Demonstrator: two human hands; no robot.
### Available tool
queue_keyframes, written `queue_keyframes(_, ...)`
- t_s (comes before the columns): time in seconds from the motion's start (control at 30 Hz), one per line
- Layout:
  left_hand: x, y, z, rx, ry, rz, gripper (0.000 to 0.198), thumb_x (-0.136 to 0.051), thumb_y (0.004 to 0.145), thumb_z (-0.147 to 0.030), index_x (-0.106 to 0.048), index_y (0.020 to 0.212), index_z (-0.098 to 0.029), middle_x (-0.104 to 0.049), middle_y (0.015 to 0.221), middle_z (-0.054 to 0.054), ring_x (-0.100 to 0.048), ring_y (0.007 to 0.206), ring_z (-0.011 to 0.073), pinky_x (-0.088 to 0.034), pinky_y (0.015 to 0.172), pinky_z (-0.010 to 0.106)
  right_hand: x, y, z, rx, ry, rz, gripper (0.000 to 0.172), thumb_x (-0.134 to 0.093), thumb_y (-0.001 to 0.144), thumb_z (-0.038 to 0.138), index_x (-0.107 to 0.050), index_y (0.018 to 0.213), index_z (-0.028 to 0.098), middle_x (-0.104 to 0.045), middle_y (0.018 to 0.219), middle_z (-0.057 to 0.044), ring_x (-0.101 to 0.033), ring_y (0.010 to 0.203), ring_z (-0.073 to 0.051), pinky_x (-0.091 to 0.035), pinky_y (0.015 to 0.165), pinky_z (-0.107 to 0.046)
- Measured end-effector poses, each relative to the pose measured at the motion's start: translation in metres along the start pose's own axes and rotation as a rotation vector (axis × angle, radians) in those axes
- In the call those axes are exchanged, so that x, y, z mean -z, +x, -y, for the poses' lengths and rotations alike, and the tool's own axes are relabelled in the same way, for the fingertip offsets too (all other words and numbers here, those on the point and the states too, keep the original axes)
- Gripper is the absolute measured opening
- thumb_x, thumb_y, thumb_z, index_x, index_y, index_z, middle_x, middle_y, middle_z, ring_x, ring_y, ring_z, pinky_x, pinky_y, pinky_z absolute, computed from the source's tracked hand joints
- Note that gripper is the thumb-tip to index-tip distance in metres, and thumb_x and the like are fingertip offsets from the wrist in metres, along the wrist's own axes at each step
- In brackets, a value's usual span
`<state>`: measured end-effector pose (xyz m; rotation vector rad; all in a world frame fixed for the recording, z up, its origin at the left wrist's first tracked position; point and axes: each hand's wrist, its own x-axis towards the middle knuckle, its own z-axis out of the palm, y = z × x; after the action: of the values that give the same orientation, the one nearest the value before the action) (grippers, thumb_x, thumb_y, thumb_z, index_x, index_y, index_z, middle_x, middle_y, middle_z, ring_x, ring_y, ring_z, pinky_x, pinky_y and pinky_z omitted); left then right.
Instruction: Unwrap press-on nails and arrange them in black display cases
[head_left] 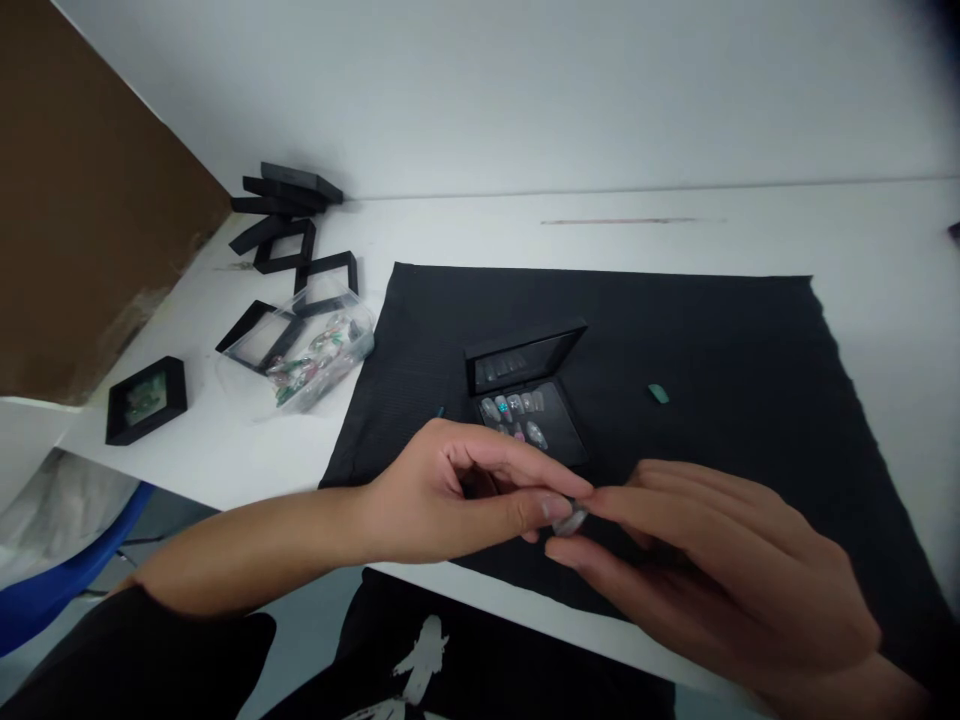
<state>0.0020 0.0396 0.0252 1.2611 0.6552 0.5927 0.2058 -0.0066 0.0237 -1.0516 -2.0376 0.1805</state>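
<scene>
My left hand (450,490) pinches a small greyish, see-through press-on nail (571,520) between thumb and forefinger. From the other side, the thumb and forefinger of my right hand (720,560) close around the same nail. Just beyond my left hand stands a black display case (574,425), its windowed lid (525,360) tilted up. Rows of glittery press-on nails (514,404) lie inside, the nearest partly hidden by my fingers. A small green piece (658,394) lies to the right of the case.
A black cloth (720,340) covers part of the white table (450,225). To the left, a clear plastic box (360,345) holds small wrapped packets. Several black frame cases (289,190) are piled behind it, and another case (176,385) lies near the left edge.
</scene>
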Motion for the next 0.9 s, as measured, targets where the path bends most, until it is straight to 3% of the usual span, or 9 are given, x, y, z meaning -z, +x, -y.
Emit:
queue_keyframes(0.13,0.001,-0.002,0.0,-0.141,0.22,-0.011,0.018,-0.072,0.091,-0.02,-0.082,0.105,-0.013,-0.081,0.086,0.011,-0.076,0.074,0.0159,-0.062,0.068,0.022,0.002,-0.001,-0.001,-0.019,0.001,0.001,0.015,-0.067,0.098,0.034,-0.059,0.088,0.028,-0.064,0.058,0.006,-0.058,0.047,-0.012,-0.048,0.049,-0.028)
queue_keyframes(0.23,0.003,-0.002,-0.002,-0.224,0.234,0.041,0.024,-0.07,0.087,-0.01,-0.08,0.109,-0.011,-0.081,0.091,0.011,-0.078,0.079,0.018,-0.063,0.072,0.024,0.002,-0.003,0.001,-0.062,0.016,0.001,0.02,-0.067,0.098,0.037,-0.055,0.085,0.028,-0.058,0.056,0.006,-0.054,0.046,-0.011,-0.046,0.047,-0.028)
queue_keyframes(0.33,0.005,0.0,-0.003,-0.221,0.188,0.098,0.028,-0.071,0.084,-0.009,-0.079,0.111,-0.01,-0.081,0.091,0.011,-0.077,0.077,0.017,-0.063,0.071,0.024,0.001,-0.003,0.003,-0.108,0.031,-0.012,0.021,-0.068,0.097,0.035,-0.054,0.083,0.028,-0.058,0.056,0.007,-0.054,0.047,-0.012,-0.047,0.049,-0.028)
queue_keyframes(0.63,0.004,0.003,-0.001,-0.24,0.181,0.12,0.019,-0.073,0.089,-0.014,-0.078,0.107,-0.008,-0.082,0.097,0.012,-0.078,0.081,0.016,-0.064,0.073,0.022,0.006,0.002,0.0,-0.135,0.198,0.095,0.023,-0.07,0.093,0.03,-0.056,0.076,0.026,-0.057,0.056,0.006,-0.054,0.045,-0.01,-0.045,0.046,-0.024)
queue_keyframes(0.8,0.008,0.006,0.008,-0.581,0.376,0.135,0.015,-0.068,0.092,-0.008,-0.075,0.104,-0.009,-0.082,0.096,0.011,-0.079,0.085,0.015,-0.065,0.08,0.022,0.002,0.001,-0.003,-0.131,0.288,0.089,0.02,-0.072,0.091,0.031,-0.057,0.079,0.024,-0.06,0.06,0.006,-0.055,0.048,-0.008,-0.045,0.047,-0.021)
queue_keyframes(0.9,0.012,0.01,0.014,-0.839,0.559,0.057,0.012,-0.064,0.096,-0.013,-0.075,0.101,-0.011,-0.082,0.092,0.008,-0.079,0.084,0.0136,-0.065,0.081,0.022,0.001,0.0,-0.004,-0.153,0.325,0.102,0.018,-0.073,0.09,0.032,-0.058,0.082,0.024,-0.062,0.064,0.006,-0.056,0.051,-0.008,-0.046,0.049,-0.02)
